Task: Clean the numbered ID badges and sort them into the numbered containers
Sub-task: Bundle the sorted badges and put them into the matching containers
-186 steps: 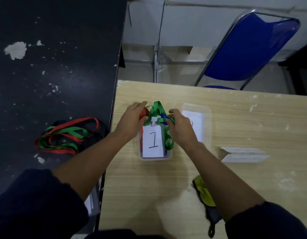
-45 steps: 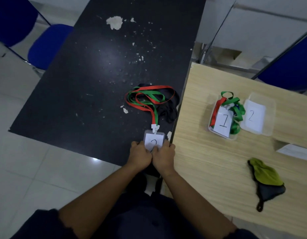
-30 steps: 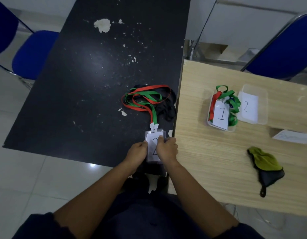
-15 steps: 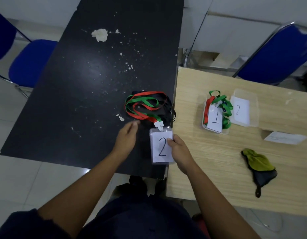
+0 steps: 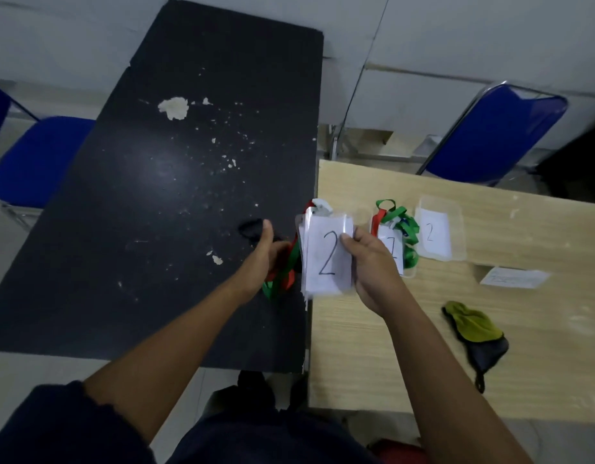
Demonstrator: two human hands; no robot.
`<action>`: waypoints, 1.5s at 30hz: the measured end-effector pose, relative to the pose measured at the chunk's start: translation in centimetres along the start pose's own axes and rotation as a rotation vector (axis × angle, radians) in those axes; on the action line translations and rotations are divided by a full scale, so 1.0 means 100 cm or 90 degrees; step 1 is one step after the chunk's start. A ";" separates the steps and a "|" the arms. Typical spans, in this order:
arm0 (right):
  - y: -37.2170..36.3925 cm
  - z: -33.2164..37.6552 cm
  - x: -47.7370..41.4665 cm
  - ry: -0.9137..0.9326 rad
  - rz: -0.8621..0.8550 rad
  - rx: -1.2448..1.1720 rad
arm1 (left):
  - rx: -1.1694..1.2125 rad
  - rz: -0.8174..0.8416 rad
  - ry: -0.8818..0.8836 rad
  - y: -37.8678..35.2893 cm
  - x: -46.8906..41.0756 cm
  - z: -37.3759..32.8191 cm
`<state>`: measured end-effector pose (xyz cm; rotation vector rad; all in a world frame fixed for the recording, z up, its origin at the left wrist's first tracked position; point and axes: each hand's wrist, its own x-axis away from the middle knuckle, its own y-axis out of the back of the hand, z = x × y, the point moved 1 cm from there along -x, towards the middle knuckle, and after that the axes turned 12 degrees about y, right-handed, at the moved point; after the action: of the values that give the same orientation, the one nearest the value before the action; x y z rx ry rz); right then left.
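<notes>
Plainly, the badge marked 2 (image 5: 328,259) is off any surface. It is held upright in the air above the seam where the dark worktop (image 5: 155,212) meets the wooden worktop (image 5: 373,346). The right hand (image 5: 373,266) pinches the badge's right edge, which keeps the number turned toward the person for reading. The left hand (image 5: 264,259) is curled round the red and green lanyard (image 5: 284,272) hanging from the badge. Gathering the loose strap this way should stop it dragging or snagging on a worktop edge while the badge travels. A dark loop (image 5: 251,229) lies on the dark worktop just beyond that hand. It may be another strap, but the blur leaves that uncertain.

Toward the far edge of the wooden worktop, two clear containers stand side by side. Container 1 (image 5: 410,272) already holds a badge numbered 1 and a tangle of green, red and blue straps. Just to its right, container 2 (image 5: 458,229) shows only its paper label. The green and dark cloth (image 5: 473,333) lies nearer the front edge, well apart from both hands.

With the cloth untouched, my guess is that this badge needs a wipe before it goes into container 2. The bunched strap will need tucking in after it.
</notes>
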<state>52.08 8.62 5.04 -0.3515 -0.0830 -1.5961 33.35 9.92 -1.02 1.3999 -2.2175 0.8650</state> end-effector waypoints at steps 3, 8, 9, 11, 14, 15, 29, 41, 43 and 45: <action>0.000 0.004 -0.006 0.008 -0.038 -0.020 | -0.063 -0.002 0.057 0.011 -0.006 0.013; 0.009 0.022 -0.015 0.055 -0.106 -0.021 | -0.173 -0.006 0.107 0.029 -0.005 0.039; 0.011 0.025 -0.017 0.061 -0.116 -0.021 | -0.197 -0.025 0.107 0.032 -0.005 0.044; 0.015 0.029 -0.019 0.064 -0.137 -0.023 | -0.234 -0.060 0.089 0.035 -0.003 0.052; 0.020 0.031 -0.022 0.061 -0.172 -0.012 | -0.248 -0.109 0.080 0.039 0.002 0.060; 0.022 0.030 -0.022 0.061 -0.179 -0.012 | -0.254 -0.133 0.081 0.041 0.003 0.061; 0.037 -0.010 -0.016 -0.004 -0.149 0.026 | 0.373 -0.331 0.045 0.051 -0.009 0.037; 0.044 -0.025 0.002 -0.126 0.130 0.296 | 0.309 -0.460 -0.012 0.040 -0.009 -0.001; 0.043 -0.025 0.004 -0.128 0.164 0.348 | 0.342 -0.430 -0.071 0.038 -0.006 -0.009; 0.042 -0.024 0.006 -0.115 0.213 0.429 | 0.331 -0.378 -0.107 0.036 -0.004 -0.013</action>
<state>55.79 7.16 2.28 0.0225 -0.6494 -1.1201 30.27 12.22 -1.37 2.2793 -1.5591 1.1633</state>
